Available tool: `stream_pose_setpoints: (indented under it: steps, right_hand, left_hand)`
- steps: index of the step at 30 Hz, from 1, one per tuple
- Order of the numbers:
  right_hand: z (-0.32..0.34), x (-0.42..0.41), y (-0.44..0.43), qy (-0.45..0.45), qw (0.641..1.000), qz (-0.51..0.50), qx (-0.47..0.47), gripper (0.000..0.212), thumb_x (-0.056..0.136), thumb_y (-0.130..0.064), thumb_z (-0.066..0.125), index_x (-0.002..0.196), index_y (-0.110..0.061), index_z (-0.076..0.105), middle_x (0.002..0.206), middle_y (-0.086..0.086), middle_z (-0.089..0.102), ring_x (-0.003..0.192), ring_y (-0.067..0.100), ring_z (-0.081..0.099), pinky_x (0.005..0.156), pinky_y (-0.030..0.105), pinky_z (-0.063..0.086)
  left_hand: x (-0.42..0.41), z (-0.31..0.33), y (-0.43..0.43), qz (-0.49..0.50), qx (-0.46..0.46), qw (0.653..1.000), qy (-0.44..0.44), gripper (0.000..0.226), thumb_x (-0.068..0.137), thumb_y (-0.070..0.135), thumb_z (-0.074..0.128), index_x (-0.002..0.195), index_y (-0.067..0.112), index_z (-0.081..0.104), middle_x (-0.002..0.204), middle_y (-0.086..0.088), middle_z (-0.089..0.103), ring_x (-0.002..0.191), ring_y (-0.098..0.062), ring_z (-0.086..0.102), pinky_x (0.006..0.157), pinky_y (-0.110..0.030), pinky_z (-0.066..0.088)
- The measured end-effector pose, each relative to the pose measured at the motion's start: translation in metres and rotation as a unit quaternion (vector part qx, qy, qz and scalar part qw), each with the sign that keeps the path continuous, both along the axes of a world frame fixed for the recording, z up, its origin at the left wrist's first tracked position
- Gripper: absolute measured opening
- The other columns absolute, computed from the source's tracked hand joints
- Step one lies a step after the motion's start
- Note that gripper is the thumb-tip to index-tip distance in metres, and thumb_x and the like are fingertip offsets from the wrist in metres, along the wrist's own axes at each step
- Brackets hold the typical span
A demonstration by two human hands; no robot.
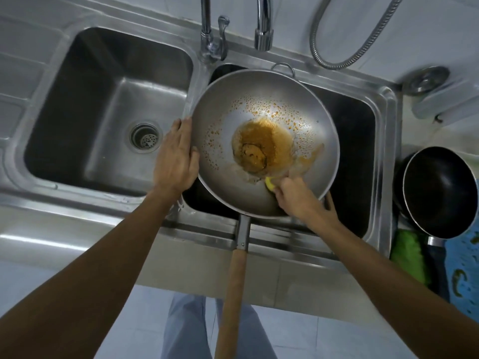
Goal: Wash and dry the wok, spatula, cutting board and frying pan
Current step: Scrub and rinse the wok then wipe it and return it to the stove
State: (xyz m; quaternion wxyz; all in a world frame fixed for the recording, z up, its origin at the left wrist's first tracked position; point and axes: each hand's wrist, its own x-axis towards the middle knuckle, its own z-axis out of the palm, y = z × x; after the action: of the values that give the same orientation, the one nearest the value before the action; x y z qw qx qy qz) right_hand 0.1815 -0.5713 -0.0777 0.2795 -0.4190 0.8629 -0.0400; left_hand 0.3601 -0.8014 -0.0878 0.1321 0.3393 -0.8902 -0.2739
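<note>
We see the wok [305, 99], a round silvery metal bowl, sitting over the right basin [357, 141]. It is dirty: brown oily liquid [261, 149] pools at its centre, with droplets spattered toward 12 and 9 o'clock. Its long wooden handle [233, 294] points to 6 o'clock, and a small loop handle [283, 66] sits at 12. The black frying pan [440, 193] lies at the wok's 3 o'clock.

A steel worktop [51, 234] runs along a white tiled wall [427, 22], with a double sink [199, 73] set into it. Two taps [264, 22] and a ribbed metal hose [334, 66] rise behind the basins. The floor [134, 327] below is pale tile, and light glints off the steel.
</note>
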Motion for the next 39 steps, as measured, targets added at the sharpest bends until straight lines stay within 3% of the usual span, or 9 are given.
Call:
stream_pose_setpoints:
  steps: [3, 7, 16, 22, 26, 30, 34, 37, 39]
  right_hand:
    - [0.005, 0.041, -0.015, -0.12, 0.988, 0.049, -0.08, 0.032, 0.099, -0.02, 0.056, 0.13, -0.016, 0.061, 0.112, -0.002, 0.038, 0.1, 0.011, 0.042, 0.089, 0.022, 0.034]
    - [0.007, 0.035, -0.009, -0.141, 0.985, 0.058, -0.085, 0.033, 0.1, -0.022, 0.055, 0.133, -0.022, 0.057, 0.116, 0.001, 0.041, 0.108, 0.018, 0.045, 0.095, 0.027, 0.038]
    - [0.006, -0.019, 0.027, 0.201, 0.978, 0.038, 0.041, 0.029, 0.094, -0.027, 0.057, 0.12, -0.016, 0.065, 0.117, 0.01, 0.052, 0.103, 0.029, 0.052, 0.093, 0.043, 0.047]
    - [-0.003, 0.032, 0.0, -0.111, 0.983, 0.129, -0.071, 0.047, 0.098, -0.032, 0.057, 0.145, -0.03, 0.049, 0.134, -0.004, 0.037, 0.124, 0.016, 0.038, 0.108, 0.03, 0.033]
    - [-0.008, -0.046, 0.018, 0.122, 0.984, 0.133, -0.007, 0.047, 0.093, -0.019, 0.062, 0.139, -0.03, 0.056, 0.137, 0.002, 0.044, 0.123, 0.026, 0.043, 0.106, 0.042, 0.04]
    - [-0.009, -0.124, -0.006, 0.353, 0.928, 0.11, -0.04, 0.043, 0.091, -0.006, 0.057, 0.132, -0.016, 0.058, 0.133, 0.016, 0.049, 0.109, 0.038, 0.048, 0.088, 0.047, 0.043]
    - [-0.022, -0.137, -0.073, 0.371, 0.925, 0.043, -0.069, 0.051, 0.083, -0.004, 0.06, 0.132, -0.015, 0.052, 0.126, 0.018, 0.049, 0.1, 0.037, 0.049, 0.083, 0.043, 0.044]
    - [-0.033, -0.125, -0.106, 0.318, 0.92, 0.211, -0.087, 0.052, 0.085, -0.007, 0.065, 0.132, -0.021, 0.049, 0.124, 0.015, 0.05, 0.1, 0.033, 0.051, 0.084, 0.043, 0.047]
    - [-0.034, -0.13, -0.121, 0.31, 0.933, 0.151, -0.103, 0.05, 0.086, -0.013, 0.067, 0.131, -0.024, 0.049, 0.125, 0.013, 0.049, 0.103, 0.032, 0.051, 0.086, 0.042, 0.047]
  left_hand:
    - [0.0, -0.005, -0.002, -0.006, -0.005, 1.0, 0.007, 0.063, 0.097, 0.022, 0.039, 0.155, 0.004, 0.025, 0.155, -0.027, 0.034, 0.144, -0.04, 0.033, 0.118, -0.053, 0.03]
    - [-0.001, -0.009, -0.006, -0.015, -0.017, 1.0, -0.01, 0.065, 0.096, 0.026, 0.035, 0.157, 0.008, 0.02, 0.154, -0.029, 0.031, 0.132, -0.044, 0.041, 0.109, -0.056, 0.039]
    - [0.0, -0.004, -0.004, -0.032, -0.006, 0.999, -0.025, 0.063, 0.097, 0.021, 0.036, 0.156, 0.004, 0.021, 0.156, -0.028, 0.029, 0.141, -0.044, 0.034, 0.114, -0.058, 0.035]
    - [0.002, -0.006, -0.004, -0.042, -0.008, 0.999, -0.032, 0.06, 0.099, 0.023, 0.034, 0.155, 0.002, 0.03, 0.162, -0.021, 0.026, 0.153, -0.034, 0.016, 0.123, -0.052, 0.019]
    - [0.002, -0.006, -0.004, -0.041, -0.013, 0.998, -0.042, 0.06, 0.099, 0.024, 0.032, 0.155, 0.002, 0.028, 0.162, -0.021, 0.026, 0.153, -0.034, 0.016, 0.123, -0.052, 0.02]
    - [-0.001, -0.008, -0.003, -0.039, -0.024, 0.998, -0.044, 0.06, 0.099, 0.024, 0.032, 0.155, 0.001, 0.028, 0.161, -0.022, 0.027, 0.152, -0.035, 0.017, 0.123, -0.053, 0.021]
    - [-0.001, -0.012, -0.003, -0.034, -0.028, 0.998, -0.033, 0.062, 0.097, 0.025, 0.032, 0.155, 0.001, 0.029, 0.161, -0.021, 0.027, 0.153, -0.034, 0.016, 0.123, -0.052, 0.02]
    - [-0.001, -0.016, -0.004, -0.028, -0.039, 0.999, -0.023, 0.062, 0.097, 0.024, 0.034, 0.155, 0.002, 0.03, 0.161, -0.019, 0.028, 0.153, -0.031, 0.016, 0.124, -0.046, 0.017]
    - [-0.003, -0.018, -0.004, -0.028, -0.042, 0.999, -0.019, 0.061, 0.097, 0.022, 0.036, 0.154, 0.002, 0.031, 0.161, -0.02, 0.029, 0.152, -0.032, 0.017, 0.124, -0.044, 0.015]
